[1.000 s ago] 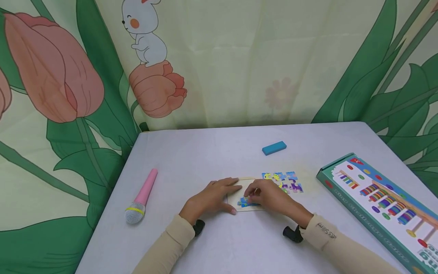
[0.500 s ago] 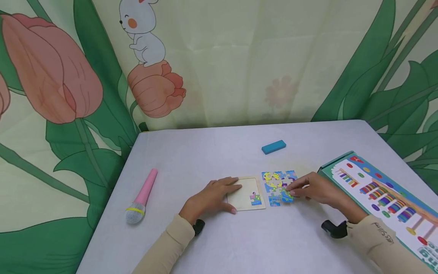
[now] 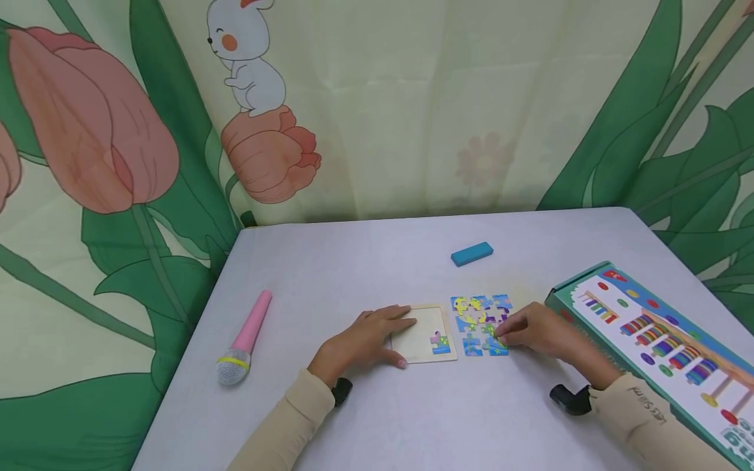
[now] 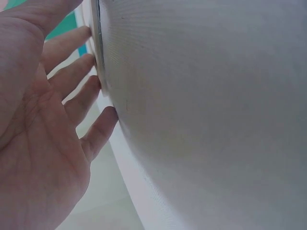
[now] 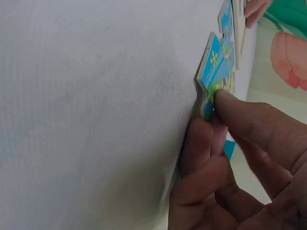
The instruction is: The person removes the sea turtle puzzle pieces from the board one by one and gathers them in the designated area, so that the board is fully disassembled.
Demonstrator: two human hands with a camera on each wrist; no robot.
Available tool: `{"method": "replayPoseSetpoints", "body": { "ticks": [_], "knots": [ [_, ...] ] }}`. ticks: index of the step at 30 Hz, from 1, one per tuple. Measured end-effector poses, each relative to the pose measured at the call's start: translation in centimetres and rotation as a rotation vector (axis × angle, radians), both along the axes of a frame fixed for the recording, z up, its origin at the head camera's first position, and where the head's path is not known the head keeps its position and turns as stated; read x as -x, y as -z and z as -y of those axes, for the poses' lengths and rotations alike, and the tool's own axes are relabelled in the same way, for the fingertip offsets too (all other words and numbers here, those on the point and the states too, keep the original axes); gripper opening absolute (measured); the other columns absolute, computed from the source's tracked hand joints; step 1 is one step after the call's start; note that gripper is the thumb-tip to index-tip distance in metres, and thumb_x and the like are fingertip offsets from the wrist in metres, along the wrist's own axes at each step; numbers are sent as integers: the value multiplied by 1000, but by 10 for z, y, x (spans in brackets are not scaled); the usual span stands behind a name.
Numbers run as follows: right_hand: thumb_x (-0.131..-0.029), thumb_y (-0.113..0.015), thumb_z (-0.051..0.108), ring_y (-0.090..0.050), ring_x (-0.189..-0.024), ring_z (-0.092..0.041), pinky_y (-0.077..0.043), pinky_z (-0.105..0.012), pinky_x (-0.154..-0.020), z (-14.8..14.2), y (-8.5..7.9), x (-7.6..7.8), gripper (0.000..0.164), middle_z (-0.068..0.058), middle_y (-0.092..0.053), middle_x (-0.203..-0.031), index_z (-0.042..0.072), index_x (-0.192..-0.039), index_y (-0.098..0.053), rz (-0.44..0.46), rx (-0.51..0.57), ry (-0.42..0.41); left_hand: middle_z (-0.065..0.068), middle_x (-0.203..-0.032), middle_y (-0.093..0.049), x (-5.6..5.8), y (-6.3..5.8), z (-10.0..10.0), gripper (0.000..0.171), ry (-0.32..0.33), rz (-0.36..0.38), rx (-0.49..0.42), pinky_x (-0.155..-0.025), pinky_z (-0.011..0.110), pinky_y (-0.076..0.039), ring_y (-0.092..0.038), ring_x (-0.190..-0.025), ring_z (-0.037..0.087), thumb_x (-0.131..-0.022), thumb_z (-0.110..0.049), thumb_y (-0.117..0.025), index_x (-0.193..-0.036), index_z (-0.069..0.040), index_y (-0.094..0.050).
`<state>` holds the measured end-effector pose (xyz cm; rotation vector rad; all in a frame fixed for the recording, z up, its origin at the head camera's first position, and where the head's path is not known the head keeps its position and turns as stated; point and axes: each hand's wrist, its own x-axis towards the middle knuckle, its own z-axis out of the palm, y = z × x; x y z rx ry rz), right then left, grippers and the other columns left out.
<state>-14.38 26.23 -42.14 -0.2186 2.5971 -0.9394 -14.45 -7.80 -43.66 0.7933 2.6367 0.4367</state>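
My left hand (image 3: 368, 337) rests with spread fingers on the left side of a shallow wooden puzzle tray (image 3: 412, 359). In the left wrist view its fingertips (image 4: 93, 60) touch the tray's edge. A pink, green and blue puzzle piece (image 3: 440, 343) sits in the tray's lower right corner. To the right of the tray, several puzzle pieces (image 3: 471, 320) lie close together on the table. My right hand (image 3: 538, 332) is at their lower right, pinching a blue-and-green puzzle piece (image 5: 214, 64) by its edge between thumb and fingers.
A pink toy microphone (image 3: 244, 340) lies at the left. Toward the back is a blue block (image 3: 472, 254). A large green-edged toy box (image 3: 654, 353) takes up the table's right side. Behind the table (image 3: 330, 261) hangs a printed curtain (image 3: 400, 131).
My right hand has left the tray and gone right to the loose pieces. A blue piece that lay tilted under its fingers now lies flat among them. The left hand has stayed put.
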Motion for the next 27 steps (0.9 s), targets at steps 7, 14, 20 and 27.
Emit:
{"method": "replayPoseSetpoints", "body": {
  "ticks": [7,14,20,27],
  "knots": [
    [-88,-76,2,-55,-80,-20,-47,-31,-66,11,3,-5,6,-1,-69,-85,7,-88,-77,-102,-43,-13,-2,-166,-31,1,1,1,85,3,-4,-5,-121,44,-26,-23,-154,18,-85,-44,-82,-158,-22,-43],
    [-84,-75,-2,-52,-71,-18,-42,-32,-62,23,2,-8,16,2,-59,-74,11,-82,-67,-173,-104,-17,-2,-166,-31,2,1,1,85,-1,-3,-12,-121,44,-25,-22,-154,19,-85,-44,-82,-158,-22,-44],
    [-87,-76,1,-56,-74,-17,-47,-32,-62,52,-2,-12,11,3,-63,-79,10,-88,-71,-202,-105,-44,-2,-166,-31,2,2,1,85,0,12,-21,-121,45,-26,-23,-154,19,-85,-43,-83,-158,-22,-44],
    [-88,-81,8,-60,-95,-21,-56,-37,-80,94,-1,-12,27,0,-66,-100,6,-114,-77,-234,-55,-165,-1,-166,-32,3,0,0,84,16,-14,-10,-121,45,-27,-23,-154,18,-86,-45,-81,-158,-22,-44]
  ]
}}
